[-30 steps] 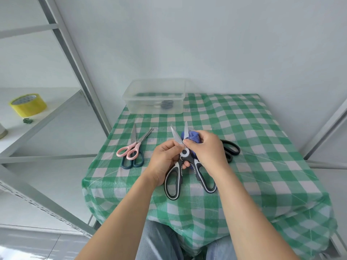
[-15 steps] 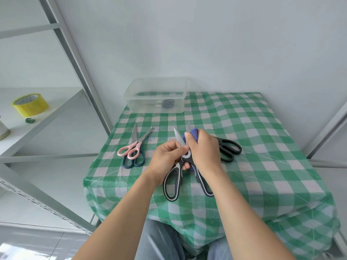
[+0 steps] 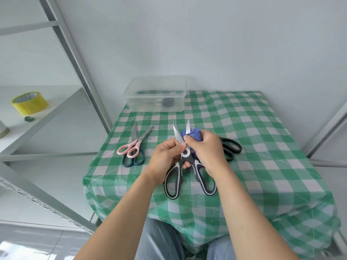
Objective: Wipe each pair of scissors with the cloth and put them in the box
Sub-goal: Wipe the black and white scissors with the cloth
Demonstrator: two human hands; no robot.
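My left hand [image 3: 165, 158] grips the black-and-white kitchen scissors [image 3: 187, 169] near the pivot, blades spread and pointing away from me. My right hand [image 3: 206, 151] pinches a bunched blue cloth [image 3: 194, 135] around the right blade. Pink-handled scissors [image 3: 135, 145] lie on top of dark teal-handled scissors [image 3: 133, 159] to the left. Black-handled scissors [image 3: 230, 149] rest on the cloth-covered table behind my right hand, partly hidden. The clear plastic box [image 3: 155, 95] stands at the table's back edge with a dark item inside.
The small table wears a green-and-white checked tablecloth [image 3: 253, 147]. A metal shelf frame [image 3: 75, 59] stands to the left, with a yellow tape roll [image 3: 29, 103] on its shelf. White walls close in behind and to the right.
My right hand with the cloth slid down the blade toward the pivot, then back up toward the tip. The left hand kept its hold on the scissors.
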